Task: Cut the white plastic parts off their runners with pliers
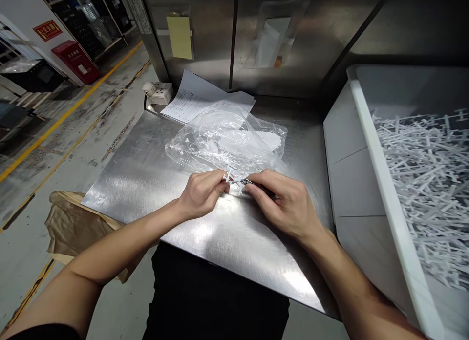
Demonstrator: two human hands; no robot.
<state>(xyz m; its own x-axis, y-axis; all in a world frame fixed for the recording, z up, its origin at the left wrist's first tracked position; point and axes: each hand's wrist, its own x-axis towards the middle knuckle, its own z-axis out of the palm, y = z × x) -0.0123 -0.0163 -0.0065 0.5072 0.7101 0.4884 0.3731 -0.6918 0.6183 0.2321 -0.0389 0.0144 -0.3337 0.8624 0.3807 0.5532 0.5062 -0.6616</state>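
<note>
Over the metal table my left hand (205, 192) pinches a small white plastic piece (228, 175) with short crossbars, like a moulding sprue. My right hand (284, 198) is closed around a small dark-handled cutting tool (264, 187), apparently nippers, mostly hidden by the fingers. Its metal tip (246, 181) meets the white plastic between my two hands. Just beyond my fingers, a clear plastic bag (220, 135) lies crumpled, with small white parts (271, 138) in its right side.
A large white bin (384, 183) full of white plastic sprues (432, 188) stands right of the metal table (135, 169). Printed papers (190, 93) and a power socket (160, 93) sit at the back by a metal wall. A brown paper bag (73, 223) is at the left on the floor.
</note>
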